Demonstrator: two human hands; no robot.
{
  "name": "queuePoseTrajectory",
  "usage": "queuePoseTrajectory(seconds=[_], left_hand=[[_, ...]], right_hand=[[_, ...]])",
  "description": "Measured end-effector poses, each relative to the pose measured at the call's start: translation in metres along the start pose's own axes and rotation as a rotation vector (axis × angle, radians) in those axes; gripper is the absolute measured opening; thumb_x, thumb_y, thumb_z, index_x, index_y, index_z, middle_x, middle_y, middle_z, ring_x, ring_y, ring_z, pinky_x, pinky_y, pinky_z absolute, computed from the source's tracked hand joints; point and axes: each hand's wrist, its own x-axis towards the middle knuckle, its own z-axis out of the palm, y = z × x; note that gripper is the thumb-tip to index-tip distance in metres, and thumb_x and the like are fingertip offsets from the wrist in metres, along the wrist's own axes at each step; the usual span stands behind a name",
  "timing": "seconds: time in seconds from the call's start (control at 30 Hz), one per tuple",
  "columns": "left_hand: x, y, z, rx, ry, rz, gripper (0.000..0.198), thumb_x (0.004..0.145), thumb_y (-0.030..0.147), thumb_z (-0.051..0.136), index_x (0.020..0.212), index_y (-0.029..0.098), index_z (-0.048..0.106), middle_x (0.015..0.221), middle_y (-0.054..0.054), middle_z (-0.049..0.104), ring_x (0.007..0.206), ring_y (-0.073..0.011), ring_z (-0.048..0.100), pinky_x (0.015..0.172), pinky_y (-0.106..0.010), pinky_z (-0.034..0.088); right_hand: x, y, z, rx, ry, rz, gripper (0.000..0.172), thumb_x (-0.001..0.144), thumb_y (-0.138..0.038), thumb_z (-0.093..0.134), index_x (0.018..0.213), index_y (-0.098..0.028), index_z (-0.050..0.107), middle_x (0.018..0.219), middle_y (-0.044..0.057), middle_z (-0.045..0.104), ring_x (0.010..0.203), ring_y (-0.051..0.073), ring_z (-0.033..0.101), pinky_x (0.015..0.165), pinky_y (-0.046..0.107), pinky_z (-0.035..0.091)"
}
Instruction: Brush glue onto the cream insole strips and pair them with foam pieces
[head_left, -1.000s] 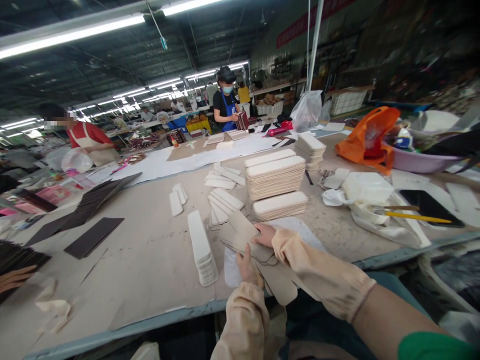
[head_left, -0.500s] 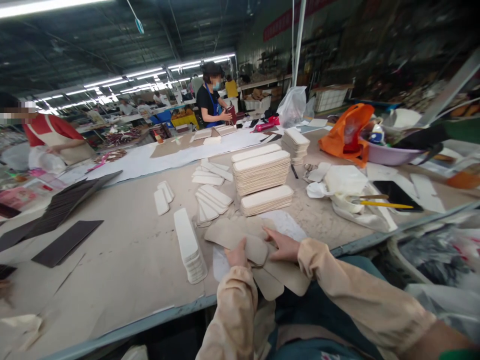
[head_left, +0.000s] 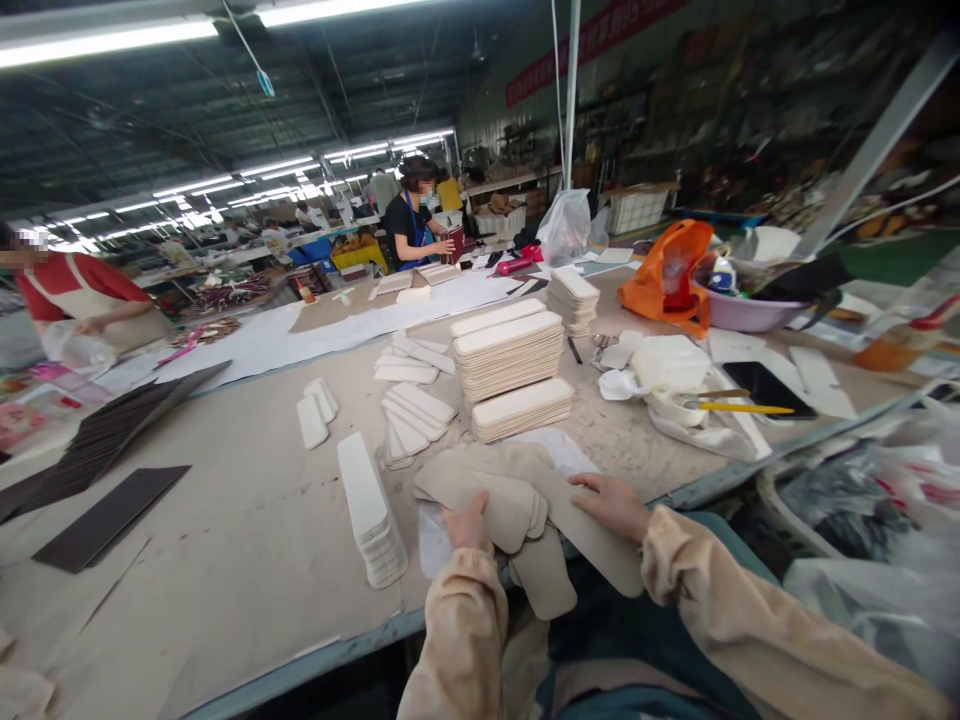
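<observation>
At the table's near edge, my left hand [head_left: 469,522] grips a small fanned bunch of grey-beige round-cornered boards [head_left: 508,512], thumb on top. My right hand [head_left: 616,508] pinches the side of another such board [head_left: 596,535], which angles down over the edge; its fingers underneath are hidden. One more board [head_left: 546,575] hangs over the edge between my hands. Further boards lie overlapped beneath, on a white sheet [head_left: 433,540]. Left of my left hand stands a long pile of white-topped strips [head_left: 367,500]. Beyond my hands are neat stacks of cream strips [head_left: 510,350] and a fanned group [head_left: 412,420].
Dark brown panels [head_left: 112,515] lie at the left. To the right are a phone [head_left: 765,390], a yellow pencil [head_left: 750,408], crumpled white cloth [head_left: 667,370], an orange bag [head_left: 667,275] and a lilac basin [head_left: 750,310]. Co-workers [head_left: 412,220] stand across the table.
My right hand has moved right, drawing a board away from the bunch. The boards in my left hand are now fanned wider. The camera view has shifted slightly.
</observation>
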Motion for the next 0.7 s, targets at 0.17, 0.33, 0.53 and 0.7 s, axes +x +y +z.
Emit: queuePoseTrajectory(seconds=[0.17, 0.33, 0.53, 0.7], left_hand=[[-0.002, 0.0, -0.001, 0.018, -0.047, 0.038, 0.061, 0.057, 0.013, 0.075, 0.109, 0.021, 0.046, 0.104, -0.01, 0.063, 0.089, -0.0227, 0.064, 0.079, -0.036, 0.052], [0.003, -0.003, -0.003, 0.047, -0.038, 0.039, 0.061, 0.059, 0.013, 0.074, 0.112, 0.018, 0.045, 0.103, -0.009, 0.064, 0.086, -0.0201, 0.065, 0.076, -0.033, 0.052], [0.005, 0.0, -0.002, 0.057, 0.0, 0.026, 0.055, 0.056, 0.007, 0.074, 0.105, 0.017, 0.049, 0.098, -0.007, 0.065, 0.079, -0.0178, 0.065, 0.072, -0.031, 0.054], [0.003, 0.004, -0.001, 0.028, -0.009, 0.012, 0.056, 0.055, 0.008, 0.074, 0.105, 0.018, 0.051, 0.096, -0.006, 0.065, 0.078, -0.0175, 0.065, 0.072, -0.032, 0.054]], right_hand=[[0.013, -0.014, 0.055, 0.078, -0.084, -0.206, 0.048, 0.073, -0.028, 0.053, 0.119, -0.017, 0.058, 0.122, 0.008, 0.058, 0.116, 0.024, 0.051, 0.101, 0.037, 0.036], [0.004, -0.025, 0.081, 0.124, -0.078, -0.249, 0.072, 0.067, -0.029, 0.063, 0.135, -0.016, 0.041, 0.135, 0.013, 0.045, 0.124, 0.028, 0.042, 0.103, 0.041, 0.033], [-0.013, -0.013, 0.063, 0.152, -0.109, -0.116, 0.09, 0.063, -0.032, 0.067, 0.14, -0.01, 0.027, 0.102, 0.011, 0.064, 0.089, 0.024, 0.061, 0.083, 0.038, 0.046], [0.0, -0.009, 0.058, 0.065, 0.12, 0.019, 0.054, 0.071, -0.033, 0.059, 0.121, -0.012, 0.049, 0.089, 0.005, 0.062, 0.068, 0.014, 0.058, 0.072, 0.029, 0.045]])
